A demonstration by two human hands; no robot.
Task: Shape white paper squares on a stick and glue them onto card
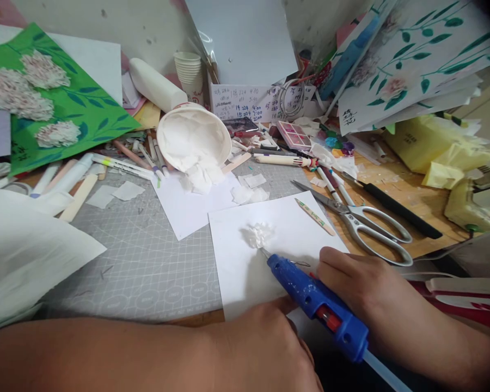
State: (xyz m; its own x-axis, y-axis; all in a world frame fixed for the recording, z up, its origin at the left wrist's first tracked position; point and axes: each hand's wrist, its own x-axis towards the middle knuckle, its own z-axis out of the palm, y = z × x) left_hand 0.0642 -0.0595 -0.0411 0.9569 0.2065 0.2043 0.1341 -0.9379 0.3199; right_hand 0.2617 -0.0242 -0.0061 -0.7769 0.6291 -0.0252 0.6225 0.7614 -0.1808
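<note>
My right hand (353, 280) is closed around the grip of a blue hot glue gun (316, 299), which lies tilted on its side in the air. Its metal nozzle touches or nearly touches a small crumpled white paper flower (259, 234) on a white sheet (245, 277). A thin wire stand (301, 263) sticks out beside the barrel, and a clear glue stick (386, 373) trails from the back. Low in view, my left hand (265, 340) has its fingers curled in beneath the gun. Whatever they hold, if anything, is hidden.
A paper tub (196, 111) lies tipped, spilling tissue squares. To the right are large scissors (361, 220), a black-handled tool (400, 209) and a wooden stick (315, 216). Pens and a pink palette (294, 135) clutter the back. A green flower picture (77, 103) leans left above the cutting mat (147, 272).
</note>
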